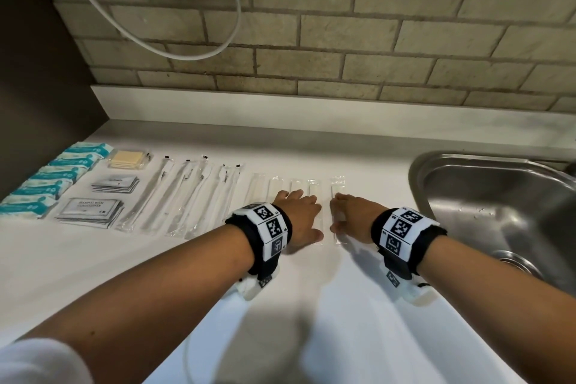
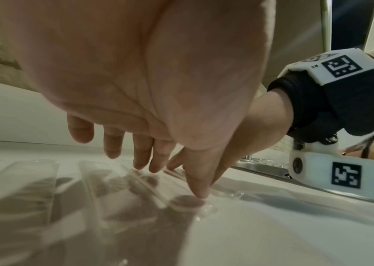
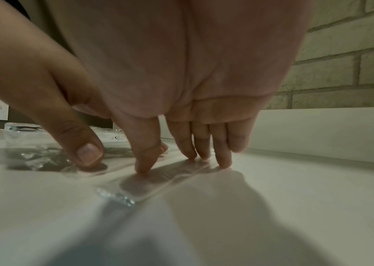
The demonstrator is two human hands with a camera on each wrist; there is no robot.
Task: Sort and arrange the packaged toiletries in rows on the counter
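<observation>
Packaged toiletries lie in rows on the white counter: teal wipe packs far left, then a yellow soap pack, grey sachets and shampoo sachets, long toothbrush packs, and several clear narrow packs. My left hand lies spread over the clear packs, its thumb tip pressing a pack's near end. My right hand presses straight fingertips and thumb onto the rightmost clear pack, which lies flat.
A steel sink opens just right of my right wrist. A raised white ledge and a brick wall close the back. A white cable hangs from a wall unit at upper left. A dark panel bounds the left.
</observation>
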